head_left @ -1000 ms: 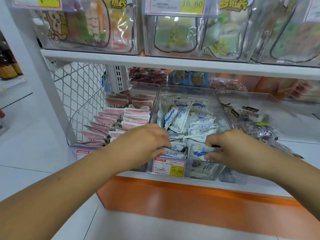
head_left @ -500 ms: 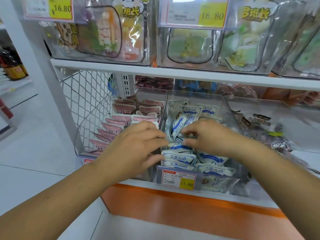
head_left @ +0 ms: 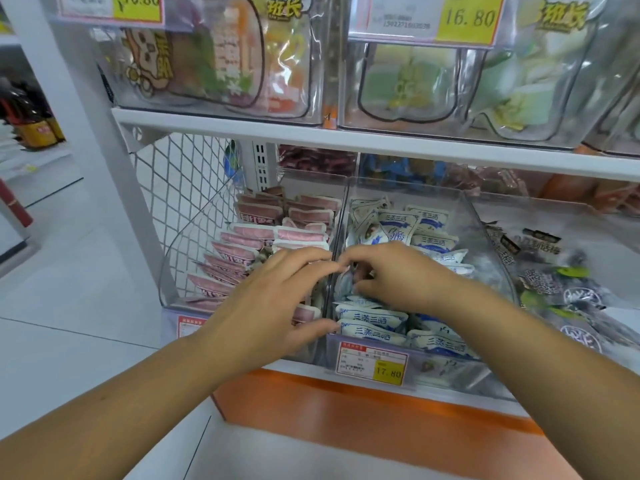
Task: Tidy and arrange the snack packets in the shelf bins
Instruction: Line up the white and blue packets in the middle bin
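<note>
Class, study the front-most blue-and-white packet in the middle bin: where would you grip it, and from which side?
Probably pinch the front packet by its flat left end, from above. It lies flat, lengthwise against the bin's front wall, which blocks a frontal reach; only the top is open.

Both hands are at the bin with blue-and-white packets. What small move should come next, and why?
Probably the right hand should stand the blue-and-white packets it grips upright against the divider: the front ones lie flat, and the open left hand rests at that divider.
</note>
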A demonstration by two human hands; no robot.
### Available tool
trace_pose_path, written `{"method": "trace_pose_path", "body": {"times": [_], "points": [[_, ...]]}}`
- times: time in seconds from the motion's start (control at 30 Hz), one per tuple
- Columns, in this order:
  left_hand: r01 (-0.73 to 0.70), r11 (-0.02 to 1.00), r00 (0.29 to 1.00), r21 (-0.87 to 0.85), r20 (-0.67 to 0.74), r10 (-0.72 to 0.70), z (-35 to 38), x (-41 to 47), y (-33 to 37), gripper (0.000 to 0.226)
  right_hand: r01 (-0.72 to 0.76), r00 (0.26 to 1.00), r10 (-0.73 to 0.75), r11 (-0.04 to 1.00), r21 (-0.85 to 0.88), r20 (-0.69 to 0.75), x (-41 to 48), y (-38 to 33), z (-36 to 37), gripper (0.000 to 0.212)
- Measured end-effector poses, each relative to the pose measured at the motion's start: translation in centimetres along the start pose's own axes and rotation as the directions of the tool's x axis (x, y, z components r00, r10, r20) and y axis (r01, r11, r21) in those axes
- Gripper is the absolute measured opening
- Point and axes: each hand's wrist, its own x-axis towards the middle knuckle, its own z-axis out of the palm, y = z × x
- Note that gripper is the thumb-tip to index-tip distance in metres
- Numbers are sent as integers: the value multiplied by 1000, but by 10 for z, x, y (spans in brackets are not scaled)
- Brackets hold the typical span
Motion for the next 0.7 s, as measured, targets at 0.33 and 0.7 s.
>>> {"method": "trace_pose_path", "body": {"times": [0.33, 0.7], "points": [[106, 986, 993, -130, -38, -112, -13, -1, 11, 70, 124, 881, -29, 978, 170, -472, -41, 5, -30, 11], [244, 802, 968, -545, 81, -239, -13, 20, 63, 39, 71, 920, 217, 728, 682, -327, -89, -1, -37, 20]]}}
